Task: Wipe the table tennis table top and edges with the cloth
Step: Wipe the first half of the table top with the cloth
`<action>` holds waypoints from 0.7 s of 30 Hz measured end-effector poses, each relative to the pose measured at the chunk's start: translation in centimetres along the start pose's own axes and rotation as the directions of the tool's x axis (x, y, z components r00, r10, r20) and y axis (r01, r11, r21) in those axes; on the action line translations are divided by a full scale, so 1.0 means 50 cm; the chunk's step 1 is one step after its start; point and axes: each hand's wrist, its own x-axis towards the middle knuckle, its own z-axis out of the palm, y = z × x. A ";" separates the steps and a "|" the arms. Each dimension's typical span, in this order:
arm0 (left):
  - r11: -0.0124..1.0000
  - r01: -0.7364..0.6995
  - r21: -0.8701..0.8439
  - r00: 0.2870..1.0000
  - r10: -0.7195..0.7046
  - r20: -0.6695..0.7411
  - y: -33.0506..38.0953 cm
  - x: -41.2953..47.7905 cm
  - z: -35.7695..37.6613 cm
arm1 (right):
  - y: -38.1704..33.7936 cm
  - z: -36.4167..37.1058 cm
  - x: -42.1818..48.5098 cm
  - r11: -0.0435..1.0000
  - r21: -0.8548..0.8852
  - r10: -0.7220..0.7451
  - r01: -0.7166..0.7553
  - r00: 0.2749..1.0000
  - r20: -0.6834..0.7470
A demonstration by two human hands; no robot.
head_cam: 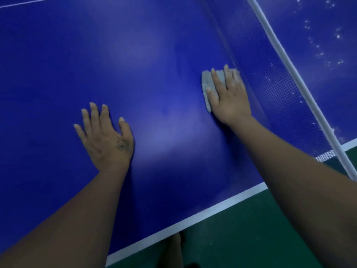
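Right grip (pixel 229 97) is fully open for us: fingers straight and a bit fanned, palm pressing flat down on the cloth (pixel 206 84), nothing curled round it. We're pinning the cloth to the table (pixel 135 55), not pinching it.

The cloth is a grey folded pad, mostly hidden under that palm. We can see a strip sticking out along the thumb side and a bit more peeking out between and past the fingertips. Its long axis runs away from us, roughly the same way the fingers point and roughly in line with the net (pixel 286 89). The far end sits right up against the foot of the net, and the near end is by the heel of the palm.

Left grip (pixel 105 136) is open too, fingers spread, resting flat on the blue top and holding nothing. It's well apart from the cloth, off to our left and nearer to us. It has a small tattoo (pixel 122 145) on the back, near the thumb.

The white edge line (pixel 193 219) runs diagonally under both our forearms, with green floor (pixel 251 229) beyond it. Past the net, the far half of the table shows scattered pale specks (pixel 328 45).
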 end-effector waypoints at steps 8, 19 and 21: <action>0.999 -0.036 -0.017 0.996 0.037 0.076 -0.006 -0.047 -0.019 | 0.071 0.033 -0.337 0.996 -0.023 0.084 -0.085 0.996 -0.044; 0.979 -0.107 0.175 0.984 0.079 0.161 -0.017 -0.231 -0.019 | 0.046 0.050 -0.288 0.944 0.031 0.331 -0.330 0.938 -0.100; 0.979 -0.118 0.169 0.984 0.092 0.155 -0.018 -0.231 -0.017 | 0.008 0.050 -0.218 0.903 0.068 0.430 -0.425 0.894 -0.122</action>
